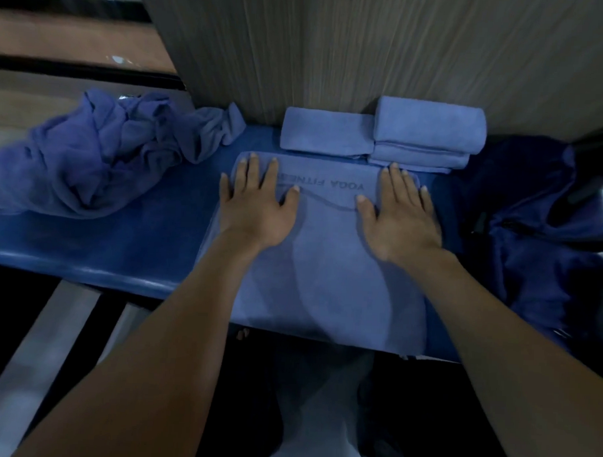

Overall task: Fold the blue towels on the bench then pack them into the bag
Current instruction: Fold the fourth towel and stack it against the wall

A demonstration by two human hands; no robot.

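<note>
At the centre of the frame a spread towel [329,263] lies on the tabletop [97,248], its near edge hanging over the front, with the left hand [256,206] and right hand [401,214] flat on its far part. Behind it, against the wall [368,49], sit a folded towel [325,133] and, to its right, a stack of folded towels [428,133]. A crumpled pile of towels [101,153] lies at the left, and the bag [539,219] at the right edge.

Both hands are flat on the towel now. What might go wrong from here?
The spread towel overhangs the bench front edge, so it may slide off when the left hand and right hand lift. Folding it away could nudge the folded towels stacked just behind. The crumpled pile sits at the bench's left end and might slip.
</note>
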